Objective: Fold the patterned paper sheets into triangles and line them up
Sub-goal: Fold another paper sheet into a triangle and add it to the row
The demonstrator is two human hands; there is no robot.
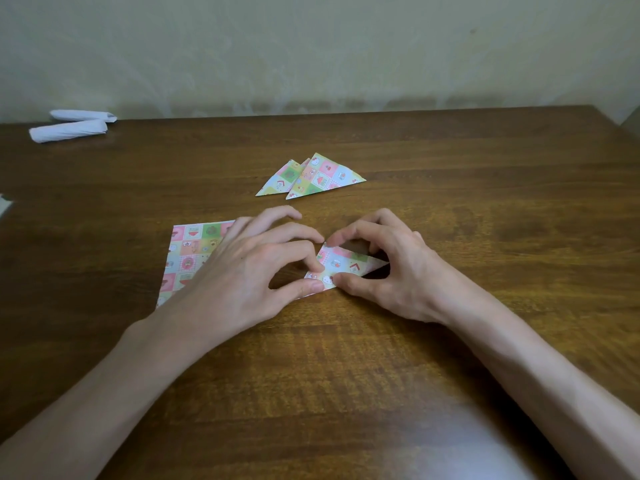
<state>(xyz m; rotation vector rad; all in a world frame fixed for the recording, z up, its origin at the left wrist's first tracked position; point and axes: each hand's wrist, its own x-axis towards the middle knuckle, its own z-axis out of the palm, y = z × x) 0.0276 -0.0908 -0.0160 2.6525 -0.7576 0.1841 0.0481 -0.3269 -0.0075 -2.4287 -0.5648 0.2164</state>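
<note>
A folded patterned triangle (341,264) is held on the table (467,209), near its middle, between the two hands. Its left corner is pinched by the left hand (249,271): the thumb is set at the lower edge, the curled index fingertip is pressed on top, and the other fingers are arched above the wood. The same triangle is gripped by the right hand (381,271), with the thumb pressed on the lower edge just beside the left thumb and the index fingertip placed at the upper point. The two hands are thus brought close together, both clamped on the paper, with the fingertips almost touching. A dark gap is seen under the triangle's right tip. An unfolded sheet (188,251), checked in pink, green and yellow with small pictures, is laid flat just left of the triangle and is partly covered by the left hand and wrist. Farther back, apart from the hands, the far triangles (322,176) are laid overlapping, the right one over the left; whether a third lies between them cannot be told. Two white rolls (69,130) are set side by side at the far left edge, near the wall (311,46).
</note>
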